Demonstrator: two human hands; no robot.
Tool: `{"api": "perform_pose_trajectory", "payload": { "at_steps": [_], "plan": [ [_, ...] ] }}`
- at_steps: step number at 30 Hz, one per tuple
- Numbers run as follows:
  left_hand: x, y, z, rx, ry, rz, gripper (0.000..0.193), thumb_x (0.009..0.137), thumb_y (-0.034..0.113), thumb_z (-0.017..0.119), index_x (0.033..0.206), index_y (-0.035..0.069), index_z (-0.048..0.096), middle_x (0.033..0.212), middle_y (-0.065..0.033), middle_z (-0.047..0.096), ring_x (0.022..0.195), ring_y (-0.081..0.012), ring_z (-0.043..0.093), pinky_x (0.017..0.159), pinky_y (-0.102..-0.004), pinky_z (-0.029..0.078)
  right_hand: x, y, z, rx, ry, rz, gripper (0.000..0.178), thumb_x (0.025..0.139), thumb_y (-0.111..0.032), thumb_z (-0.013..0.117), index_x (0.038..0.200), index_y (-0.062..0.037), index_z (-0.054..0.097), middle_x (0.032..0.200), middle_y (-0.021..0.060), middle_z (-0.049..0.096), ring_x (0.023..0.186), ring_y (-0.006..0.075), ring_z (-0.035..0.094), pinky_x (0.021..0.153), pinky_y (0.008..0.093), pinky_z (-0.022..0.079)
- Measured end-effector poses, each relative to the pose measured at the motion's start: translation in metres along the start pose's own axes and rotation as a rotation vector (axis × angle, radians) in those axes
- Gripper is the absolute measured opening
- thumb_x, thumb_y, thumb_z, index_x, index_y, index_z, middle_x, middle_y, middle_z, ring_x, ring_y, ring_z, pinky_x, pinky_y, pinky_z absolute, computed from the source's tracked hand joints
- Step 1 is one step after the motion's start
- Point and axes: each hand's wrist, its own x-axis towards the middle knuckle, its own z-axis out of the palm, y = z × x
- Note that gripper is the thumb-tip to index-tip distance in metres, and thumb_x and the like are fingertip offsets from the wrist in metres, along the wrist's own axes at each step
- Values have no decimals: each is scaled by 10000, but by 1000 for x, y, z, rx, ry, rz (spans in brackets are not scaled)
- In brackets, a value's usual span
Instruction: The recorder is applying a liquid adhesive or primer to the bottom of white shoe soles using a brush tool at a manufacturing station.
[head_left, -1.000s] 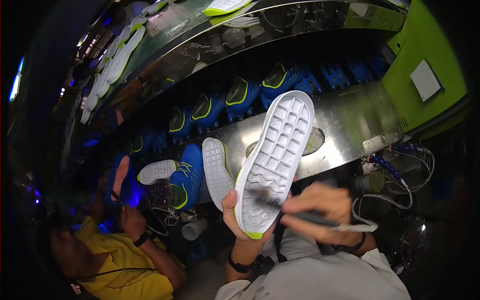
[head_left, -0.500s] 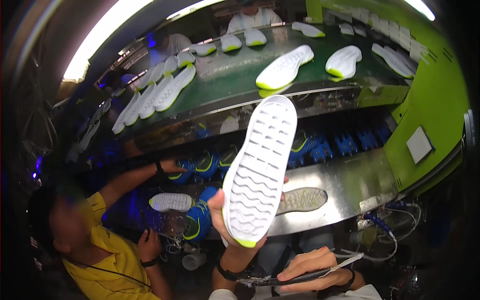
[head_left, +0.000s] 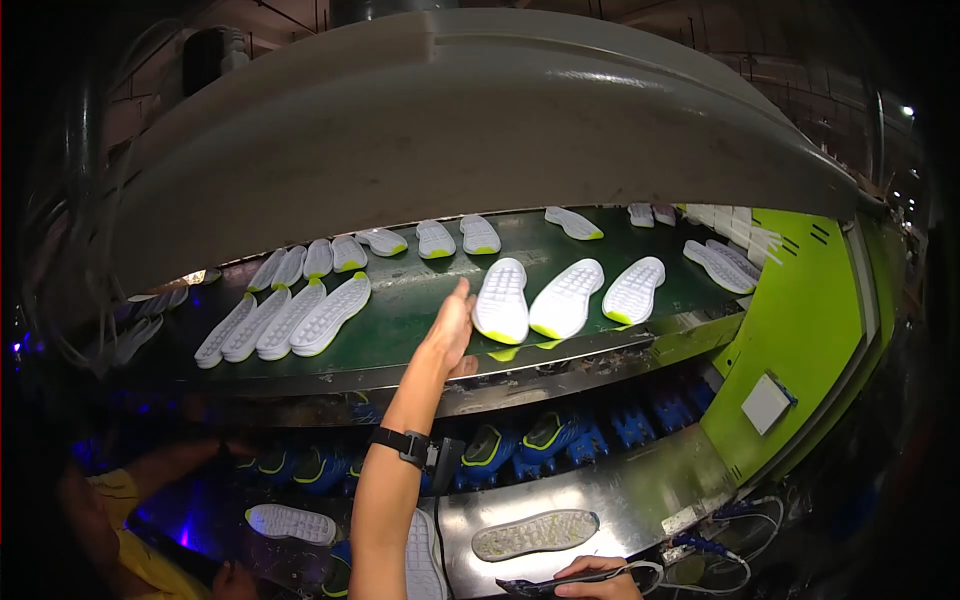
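Observation:
My left arm stretches up the middle to the green belt point(head_left: 410, 345). There my left hand point(head_left: 453, 328), fingers extended, is at the left side of a white shoe sole point(head_left: 501, 303) with a lime tip; whether they touch is hard to tell. To its right lie a second white sole point(head_left: 567, 300) and a third point(head_left: 634, 291). Low in the view, my right hand point(head_left: 600, 580) is closed around a slim black tool point(head_left: 530, 585), possibly a brush. Above that hand a grey-beige sole point(head_left: 535, 535) rests on the metal shelf point(head_left: 640, 500).
More white soles point(head_left: 330, 315) lie along the belt. Blue shoes point(head_left: 550, 435) stand in a row beneath it. A green machine panel point(head_left: 800, 350) bounds the right, a grey hood point(head_left: 480, 120) hangs above. At lower left, a person in a yellow shirt point(head_left: 150, 560) works close by.
My left hand has moved away from me with the white sole, which now lies on the belt beside the others. The view has tilted upward. My right hand keeps the black tool.

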Motion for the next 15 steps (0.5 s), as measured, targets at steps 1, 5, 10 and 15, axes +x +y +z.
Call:
{"api": "perform_pose_trajectory", "payload": {
  "at_steps": [1, 5, 10, 15],
  "plan": [
    [-21, 13, 6, 228, 40, 31, 765, 1004, 482, 427, 1508, -72, 269, 1584, -243, 265, 1459, -298, 286, 1199, -421, 189, 6, 0, -5, -7, 1, -9, 145, 758, 15, 769, 887, 10, 704, 785, 48, 679, 639, 116, 593, 559, 244, 455],
    [-75, 27, -101, 1999, 950, 565, 773, 700, 184, 804, 1381, -10, 495, 1381, -230, 513, 1361, -364, 419, 1100, -593, 305, 25, 2, -17, 22, -2, -82, 169, 742, 30, 774, 895, 11, 702, 791, 51, 681, 646, 126, 598, 565, 247, 460],
    [-148, 53, -183, 1466, 698, 654, 167, 802, 78, 752, 834, -55, 656, 955, -221, 590, 1021, -433, 561, 889, -487, 442, 22, 24, -23, 105, -2, -94, 201, 723, 50, 779, 904, 11, 700, 799, 55, 683, 654, 138, 604, 573, 250, 466],
    [-267, 4, -132, 1025, 1220, 529, 407, 832, 70, 736, 1188, -4, 554, 1172, -180, 498, 1076, -310, 559, 959, -410, 440, 30, 45, -43, 258, -104, -185, 250, 673, 142, 748, 897, 59, 673, 893, 130, 671, 801, 184, 648, 718, 276, 522]
  ]
}}
